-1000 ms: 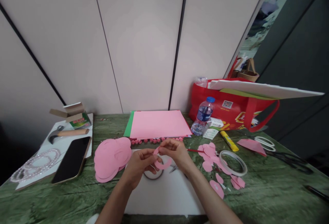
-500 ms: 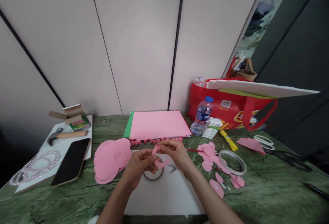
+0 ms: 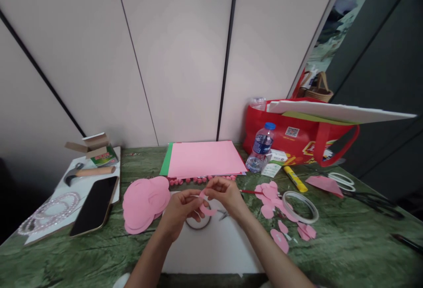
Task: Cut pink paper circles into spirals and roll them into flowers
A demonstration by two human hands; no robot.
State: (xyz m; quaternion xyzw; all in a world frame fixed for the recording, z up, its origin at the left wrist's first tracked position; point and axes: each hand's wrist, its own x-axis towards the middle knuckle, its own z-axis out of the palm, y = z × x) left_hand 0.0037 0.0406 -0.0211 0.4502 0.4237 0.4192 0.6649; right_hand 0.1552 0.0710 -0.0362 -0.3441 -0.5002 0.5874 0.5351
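A curled strip of pink paper [image 3: 208, 211] is held between my two hands over a white board [image 3: 208, 252]. My left hand [image 3: 180, 213] pinches its left side, fingers closed. The fingertips of my right hand [image 3: 228, 194] grip its upper end. Under the hands lies a dark-rimmed ring [image 3: 200, 225], partly covered by my left fingers. Beside it on the board is a small metal pointed tool [image 3: 223, 215], partly hidden by my right wrist. Just behind the hands runs a row of small pink rolled pieces [image 3: 188, 181].
Pink paper circles [image 3: 143, 204] are piled at left, near a phone [image 3: 94, 206] and a hammer [image 3: 95, 171]. Pink sheets [image 3: 205, 159] lie behind. At right are a tape roll [image 3: 315, 216], paper scraps [image 3: 279, 240], a glue stick [image 3: 295, 178], a bottle [image 3: 261, 149] and a red bag [image 3: 280, 131].
The view has shifted slightly. Both hands keep hold of the pink strip, with only small finger movement around its upper end.
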